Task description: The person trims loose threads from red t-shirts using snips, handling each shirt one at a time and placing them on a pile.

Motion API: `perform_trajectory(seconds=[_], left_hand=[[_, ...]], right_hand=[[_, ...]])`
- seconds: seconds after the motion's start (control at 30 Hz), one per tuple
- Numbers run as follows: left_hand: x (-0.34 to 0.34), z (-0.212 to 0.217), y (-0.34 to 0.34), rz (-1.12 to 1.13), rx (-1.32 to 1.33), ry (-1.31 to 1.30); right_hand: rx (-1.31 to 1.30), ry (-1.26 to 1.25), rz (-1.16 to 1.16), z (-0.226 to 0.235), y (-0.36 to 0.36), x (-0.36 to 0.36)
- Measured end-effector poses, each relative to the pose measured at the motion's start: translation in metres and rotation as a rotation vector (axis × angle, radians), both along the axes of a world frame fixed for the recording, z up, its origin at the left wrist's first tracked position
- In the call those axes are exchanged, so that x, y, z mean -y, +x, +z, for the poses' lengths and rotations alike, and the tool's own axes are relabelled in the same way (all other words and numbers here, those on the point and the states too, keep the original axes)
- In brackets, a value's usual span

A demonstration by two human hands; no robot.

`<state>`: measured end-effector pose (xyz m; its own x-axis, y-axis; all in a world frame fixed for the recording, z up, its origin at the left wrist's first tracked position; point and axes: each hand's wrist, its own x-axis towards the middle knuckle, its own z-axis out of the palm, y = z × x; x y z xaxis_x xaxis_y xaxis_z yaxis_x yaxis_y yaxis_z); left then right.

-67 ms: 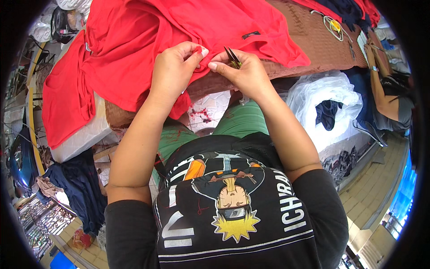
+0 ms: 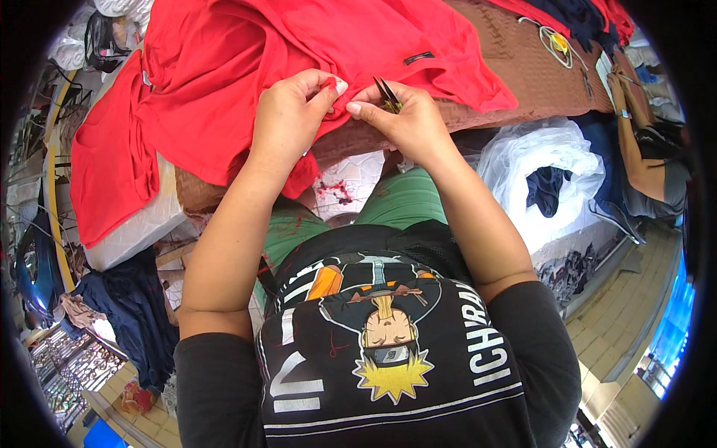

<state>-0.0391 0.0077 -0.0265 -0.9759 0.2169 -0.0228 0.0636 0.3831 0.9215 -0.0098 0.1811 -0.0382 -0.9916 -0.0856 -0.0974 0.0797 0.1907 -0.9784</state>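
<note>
A large red garment (image 2: 216,82) lies bunched over the brown-covered table and hangs down its near side. My left hand (image 2: 295,112) pinches a small fold of it between thumb and fingertips. Close beside it on the right, my right hand (image 2: 403,119) is closed around thread snips (image 2: 388,97), whose dark pointed blades stick up past the knuckles. Thumb and forefinger of that hand also come together near the red cloth; whether they pinch a thread is too small to tell. A small dark label (image 2: 418,57) shows on the garment.
A clear plastic bag (image 2: 538,168) with dark cloth inside stands right of my legs. Pale cord (image 2: 556,46) lies on the brown cover (image 2: 515,67). Another person's arm (image 2: 635,142) reaches in at far right. Dark navy cloth (image 2: 134,313) hangs at lower left. Red scraps lie on the floor.
</note>
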Motion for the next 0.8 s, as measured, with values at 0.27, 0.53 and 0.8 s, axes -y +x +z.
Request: perform_trajectory(seconds=[0.27,0.53,0.8], left_hand=[[-0.002,-0.001,0.007,-0.025,-0.101,-0.028],[-0.007,-0.007,0.014,-0.144,-0.335,-0.303],[-0.011,0.0,0.007,-0.267,-0.296,-0.502]], right_hand=[[0.015,-0.095,-0.042,-0.005,-0.004,0.001],[-0.106,0.171,-0.02,-0.014,0.003,-0.005],[-0.276,0.53,0.121,0.011,0.011,-0.023]])
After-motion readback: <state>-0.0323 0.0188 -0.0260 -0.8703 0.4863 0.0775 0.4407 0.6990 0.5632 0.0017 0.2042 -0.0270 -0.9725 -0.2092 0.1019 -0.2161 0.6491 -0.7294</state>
